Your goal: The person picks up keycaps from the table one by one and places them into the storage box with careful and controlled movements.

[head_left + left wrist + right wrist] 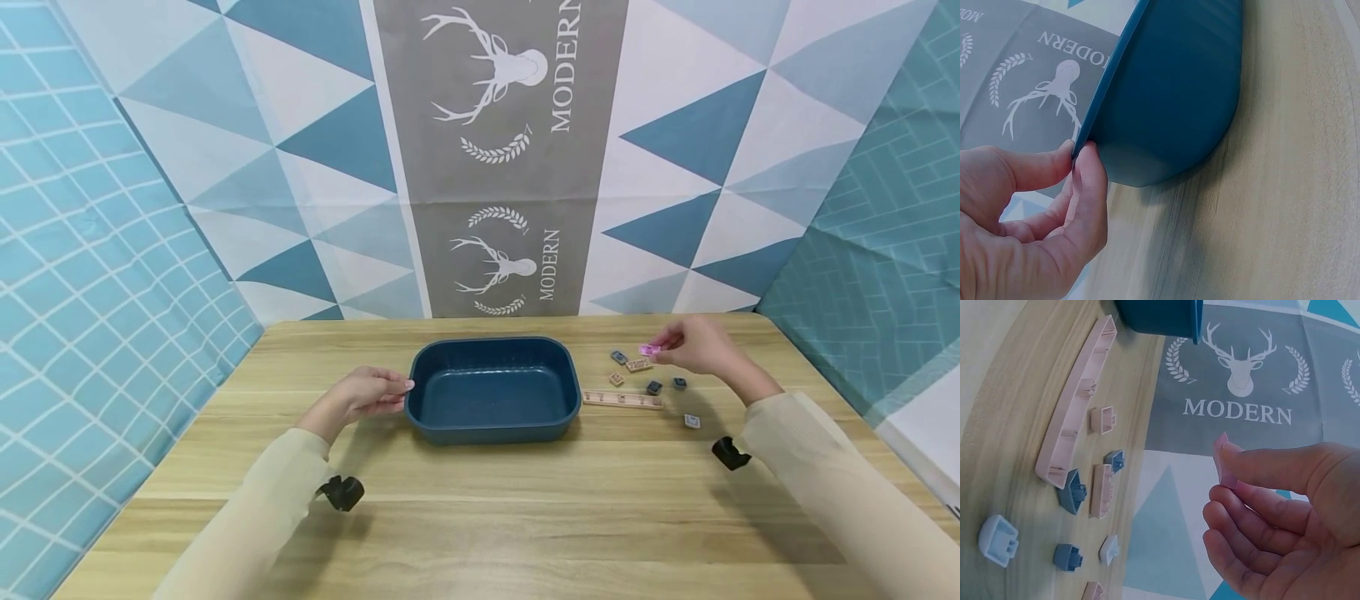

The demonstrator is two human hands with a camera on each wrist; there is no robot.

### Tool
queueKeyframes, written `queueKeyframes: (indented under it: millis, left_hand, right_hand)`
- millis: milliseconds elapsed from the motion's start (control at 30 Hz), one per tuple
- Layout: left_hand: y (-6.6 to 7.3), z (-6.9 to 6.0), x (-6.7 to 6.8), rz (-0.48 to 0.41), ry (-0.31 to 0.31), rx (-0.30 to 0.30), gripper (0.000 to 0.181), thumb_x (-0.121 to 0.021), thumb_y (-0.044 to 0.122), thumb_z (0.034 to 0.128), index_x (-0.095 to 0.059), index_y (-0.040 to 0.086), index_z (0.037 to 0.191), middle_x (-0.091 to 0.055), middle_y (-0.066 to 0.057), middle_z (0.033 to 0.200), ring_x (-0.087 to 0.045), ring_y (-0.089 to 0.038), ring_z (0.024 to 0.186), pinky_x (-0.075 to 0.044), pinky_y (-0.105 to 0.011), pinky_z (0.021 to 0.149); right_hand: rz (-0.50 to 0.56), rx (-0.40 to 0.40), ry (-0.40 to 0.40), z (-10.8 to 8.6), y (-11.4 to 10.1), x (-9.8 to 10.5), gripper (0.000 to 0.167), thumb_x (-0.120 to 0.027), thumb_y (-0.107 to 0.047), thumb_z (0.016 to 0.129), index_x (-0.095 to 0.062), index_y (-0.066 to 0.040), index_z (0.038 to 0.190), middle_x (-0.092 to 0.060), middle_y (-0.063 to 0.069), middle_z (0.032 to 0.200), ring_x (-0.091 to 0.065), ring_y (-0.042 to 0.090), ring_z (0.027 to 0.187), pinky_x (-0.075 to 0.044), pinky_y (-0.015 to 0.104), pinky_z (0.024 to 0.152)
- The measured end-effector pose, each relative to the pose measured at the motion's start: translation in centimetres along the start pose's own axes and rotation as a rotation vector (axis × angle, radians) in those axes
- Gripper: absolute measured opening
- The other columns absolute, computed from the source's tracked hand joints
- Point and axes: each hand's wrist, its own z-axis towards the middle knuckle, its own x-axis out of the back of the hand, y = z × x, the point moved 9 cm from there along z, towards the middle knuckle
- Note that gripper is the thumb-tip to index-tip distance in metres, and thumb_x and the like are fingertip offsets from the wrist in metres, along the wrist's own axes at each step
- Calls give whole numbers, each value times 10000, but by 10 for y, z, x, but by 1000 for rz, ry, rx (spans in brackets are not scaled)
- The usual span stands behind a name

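Note:
A dark blue rectangular plastic basin (491, 435) sits on the wooden table. At its left end my left hand (367, 392) pinches the rim; the left wrist view shows thumb and forefinger on either side of the basin's edge (1088, 125). My right hand (701, 343) is raised at the back right, pinching a small pink keycap (1226, 467) between thumb and forefinger. Beneath and beside that hand lie loose keycaps, among them a long pale pink spacebar (622, 400), a dark one (654, 388) and a light grey one (692, 422). Several show their hollow undersides.
The wooden table (525, 517) ends at a patterned cloth backdrop (495, 167). A black wrist strap piece (342, 492) hangs under the left sleeve, another black piece (729, 453) under the right. A white object (922, 450) stands beyond the table's right edge.

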Motion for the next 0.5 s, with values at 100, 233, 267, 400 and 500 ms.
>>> queueKeyframes:
  millis: [100,233,267,400,500]
  left_hand:
    - [1,0,0,2,3,-1,400,-562,85,962,-433,-118,1281,-591,13,825,-585,-34,703,-562,-157,683]
    - [2,-1,-1,3,5,0,393,-562,90,963,-440,-111,1279,-590,11,830,-585,-35,708,-559,-154,684]
    - [2,-1,-1,6,3,0,394,-561,92,964,-440,-111,1281,-590,11,832,-584,-35,711,-558,-153,685]
    - [2,-1,-1,10,7,2,375,-561,91,965,-449,-107,1263,-592,10,826,-585,-39,712,-560,-156,684]
    - [1,-2,-1,10,8,2,374,-563,89,963,-449,-108,1259,-592,12,819,-584,-40,707,-561,-157,678]
  right_hand:
    - [2,2,-8,1,-3,1,203,-714,-125,841,-708,48,947,-712,174,844,-644,188,704,-528,305,607]
    - [-6,5,-12,3,-7,2,181,-713,-118,843,-716,33,943,-715,167,852,-647,185,711,-530,301,612]
    - [-10,6,-12,3,-8,3,177,-714,-115,841,-718,31,941,-715,165,850,-647,185,711,-531,302,612]
    - [-24,7,-13,5,-11,3,178,-724,-127,837,-722,22,935,-718,152,843,-648,178,709,-535,312,620]
    - [-24,9,-15,6,-13,3,179,-732,-134,831,-722,18,927,-720,145,838,-650,172,707,-540,322,632]
